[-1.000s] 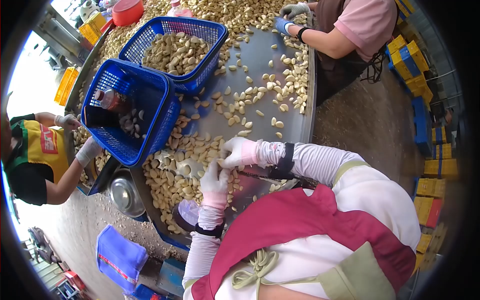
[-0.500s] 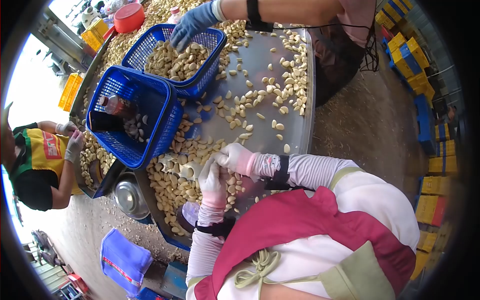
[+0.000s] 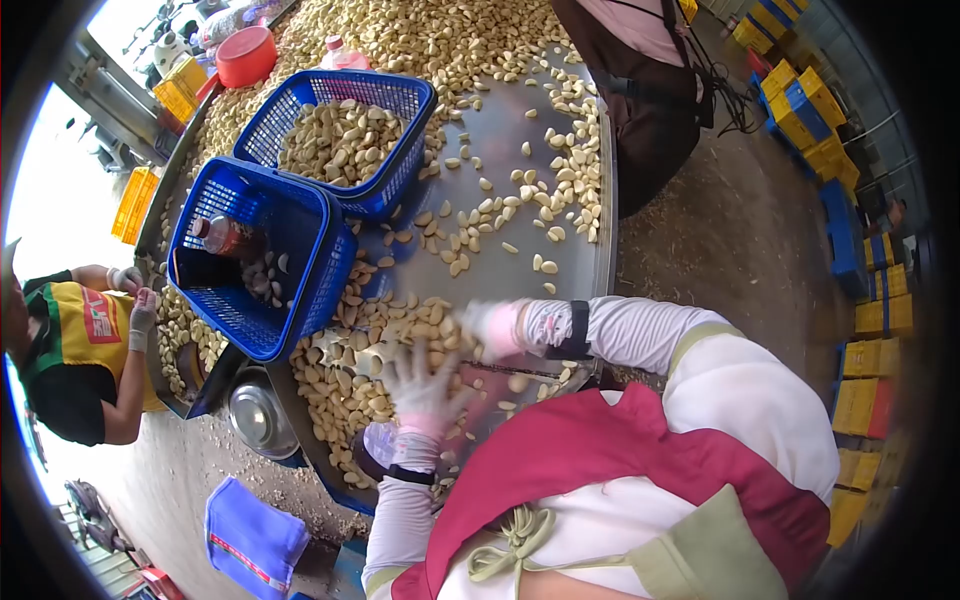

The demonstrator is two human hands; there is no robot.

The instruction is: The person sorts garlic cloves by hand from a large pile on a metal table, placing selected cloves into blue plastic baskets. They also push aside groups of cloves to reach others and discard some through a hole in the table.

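Observation:
My left hand, in a white glove with a pink cuff, is over the edge of a pile of garlic cloves on the metal table. Its fingers are spread, and nothing shows in its grasp. Just to its right, my right hand is gloved too, near the pile's right side. Motion smears its fingers, so I cannot make out whether it holds anything. A blue basket beyond my hands holds a bottle and a few cloves. Behind that stands another blue basket heaped with cloves.
Loose cloves lie across the metal table, thickest at the far side. A co-worker stands at left; another person's dark apron shows at the far right edge. A metal bowl and a purple cloth-covered seat are lower left.
My hands were together over the cloves; now they are apart, the left spread and the right shifted rightward. The blue-gloved hand of another person has left the far basket.

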